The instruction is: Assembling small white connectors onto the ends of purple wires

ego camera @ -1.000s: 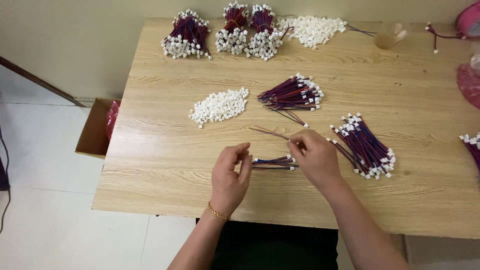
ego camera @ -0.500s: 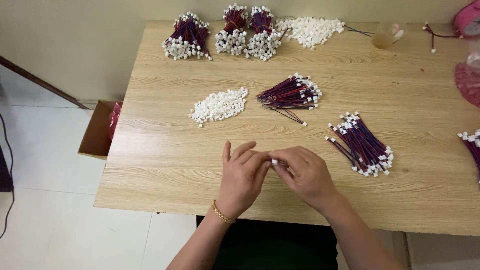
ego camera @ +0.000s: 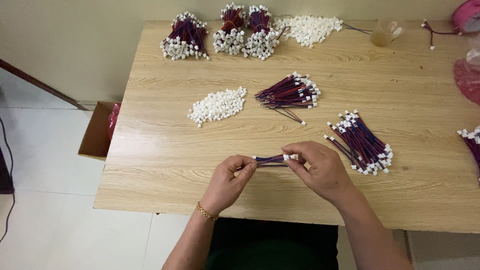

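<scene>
Counts: three tied wire bundles (ego camera: 227, 35) at 12 o'clock on the tabletop (ego camera: 165, 155), two loose wire piles (ego camera: 290, 92) mid and right, two white connector heaps (ego camera: 218, 105). Left hand (ego camera: 227, 182) and right hand (ego camera: 320, 167) hold one short wire piece (ego camera: 272, 159) stretched level between them at 6 o'clock, just above the tabletop. Each grip pinched closed on an end; possibly several strands, too small to tell.

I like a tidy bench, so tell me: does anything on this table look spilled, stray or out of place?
Mostly orderly. One odd bit: a few thin loose wires trail out from the red-and-blue wire bundle with white plastic connectors at mid-table. The left hand and right hand hold a short wire piece between them.
</scene>
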